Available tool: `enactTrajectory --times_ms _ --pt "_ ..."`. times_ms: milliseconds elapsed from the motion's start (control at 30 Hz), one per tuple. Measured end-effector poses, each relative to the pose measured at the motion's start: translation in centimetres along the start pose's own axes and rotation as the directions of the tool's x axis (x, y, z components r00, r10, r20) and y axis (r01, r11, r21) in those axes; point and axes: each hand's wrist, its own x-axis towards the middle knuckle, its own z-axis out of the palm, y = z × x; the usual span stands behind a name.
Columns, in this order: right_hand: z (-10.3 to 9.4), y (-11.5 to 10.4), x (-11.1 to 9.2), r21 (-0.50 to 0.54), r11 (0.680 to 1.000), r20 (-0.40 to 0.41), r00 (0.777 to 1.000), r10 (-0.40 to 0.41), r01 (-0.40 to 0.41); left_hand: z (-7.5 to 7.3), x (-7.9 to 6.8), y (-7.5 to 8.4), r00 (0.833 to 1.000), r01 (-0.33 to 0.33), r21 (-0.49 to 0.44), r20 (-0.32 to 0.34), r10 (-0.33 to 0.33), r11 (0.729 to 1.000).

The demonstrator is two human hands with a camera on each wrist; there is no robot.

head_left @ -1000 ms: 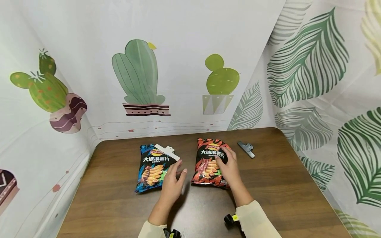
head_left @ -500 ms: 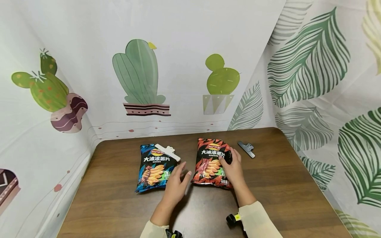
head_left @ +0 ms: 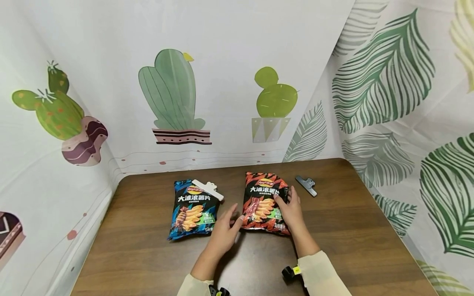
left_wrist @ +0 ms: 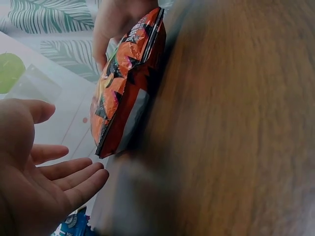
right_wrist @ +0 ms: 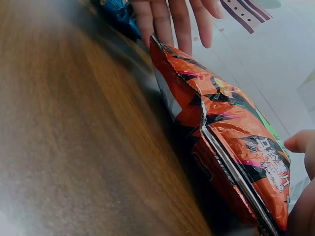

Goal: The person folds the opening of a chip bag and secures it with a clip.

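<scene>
In the head view a red bag of potato chips (head_left: 261,201) lies on the wooden table. My right hand (head_left: 290,211) holds its right side, thumb on the front and fingers around the edge; the fingertips are partly hidden. My left hand (head_left: 224,230) is held with fingers spread beside the bag's lower left corner. In the left wrist view that hand's palm (left_wrist: 29,177) faces the red bag (left_wrist: 120,88), holding nothing. A blue bag of potato chips (head_left: 194,213) lies to the left, with a white clip (head_left: 208,189) across its upper right corner.
A silver metal clip (head_left: 306,186) lies on the table (head_left: 340,230) to the right of the red bag. A white curtain (head_left: 229,82) printed with cacti and leaves hangs behind the table and along its sides.
My left hand has moved right, away from the blue bag and toward the red one. My right hand has slid from over the red bag's front to its right edge. Both bags stay put.
</scene>
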Motion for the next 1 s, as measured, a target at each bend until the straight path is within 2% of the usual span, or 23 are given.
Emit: enactTrajectory --times_ms 200,467,733,1000 --pt "-0.2 -0.5 -0.2 0.041 0.999 0.016 1.000 0.015 -0.015 0.5 -0.2 0.2 1.000 0.015 0.004 0.024 -0.015 1.000" --pt "-0.2 -0.5 0.1 0.161 0.986 0.039 0.998 0.045 -0.050 1.1 -0.2 0.1 0.999 0.020 -0.086 0.049 -0.016 0.996" --pt "-0.4 -0.1 0.4 0.276 0.960 0.015 0.999 0.039 -0.042 1.5 -0.1 -0.1 1.000 0.013 -0.106 0.022 -0.011 0.994" --pt "-0.5 0.1 0.6 0.331 0.943 -0.026 0.999 0.035 -0.024 1.5 -0.1 -0.3 0.999 0.046 -0.143 0.024 -0.043 0.989"
